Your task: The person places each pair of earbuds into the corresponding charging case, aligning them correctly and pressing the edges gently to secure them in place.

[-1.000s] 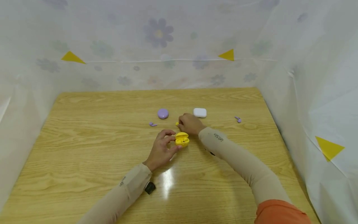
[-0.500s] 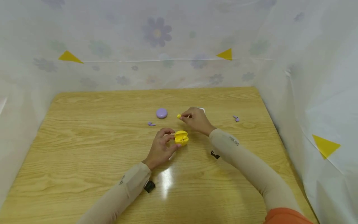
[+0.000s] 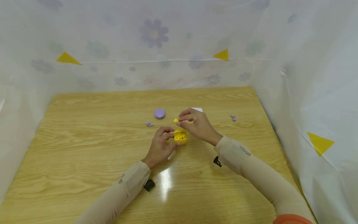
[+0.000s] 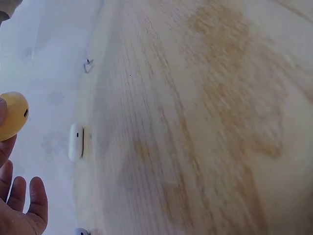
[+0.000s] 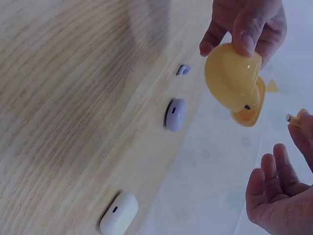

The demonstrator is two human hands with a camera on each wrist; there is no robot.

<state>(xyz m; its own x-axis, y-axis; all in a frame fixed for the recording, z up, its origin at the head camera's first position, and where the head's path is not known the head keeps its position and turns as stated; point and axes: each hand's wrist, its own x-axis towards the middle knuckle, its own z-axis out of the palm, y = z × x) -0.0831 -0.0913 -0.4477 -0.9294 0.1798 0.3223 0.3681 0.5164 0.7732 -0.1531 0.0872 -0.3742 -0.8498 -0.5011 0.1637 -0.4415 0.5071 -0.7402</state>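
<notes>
My left hand (image 3: 159, 149) holds a yellow earbud case (image 3: 181, 139) between thumb and fingers, above the table, with its lid raised. In the right wrist view the case (image 5: 232, 76) hangs tilted, the lid swung away from the body. A yellow earbud (image 3: 175, 121) is pinched between the thumb and forefinger of my right hand (image 3: 198, 126), just beyond the case and apart from it. The earbud's stem tip (image 5: 290, 118) shows in the right wrist view. Whether the case holds another earbud is too small to tell.
On the wooden table (image 3: 92, 155) lie a round purple case (image 3: 159, 114) and a purple earbud (image 3: 149, 124) at its near left. A white earbud case (image 3: 198, 109) is partly hidden behind my right hand. Another purple earbud (image 3: 233, 118) lies farther right. White sheeting encloses the back and sides.
My right hand has lifted the yellow earbud away from the table, then brought it back nearer the case. My left hand stays nearly in place, with the case tipped slightly.
</notes>
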